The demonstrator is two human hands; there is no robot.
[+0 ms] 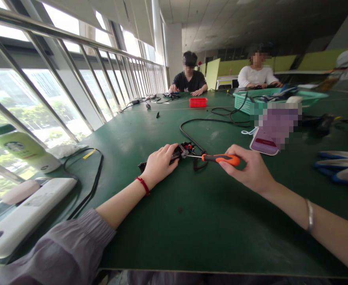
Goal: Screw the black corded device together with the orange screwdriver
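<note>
Head view: left hand [158, 164] pressed flat over one black device [178, 152], fingers closed on it, pinning it to the table [191, 221]. Right hand [246, 170] clamped round one orange screwdriver [221, 159], tip touching the device just beyond the left fingertips. One black cable [191, 136] looping away behind the grip. Further off: one red box [198, 102], one green basket [245, 101], two blue-tipped gloves [340, 166] right of the right hand.

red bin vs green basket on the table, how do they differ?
The red bin is small, solid-walled and stands alone mid-table; the green basket is much wider, has lattice walls and sits toward the right side. Black cables run into the green basket; none reach the red bin, whose contents cannot be seen. Both are low, open-topped plastic containers on the green table, far beyond the left hand and right hand.
</note>
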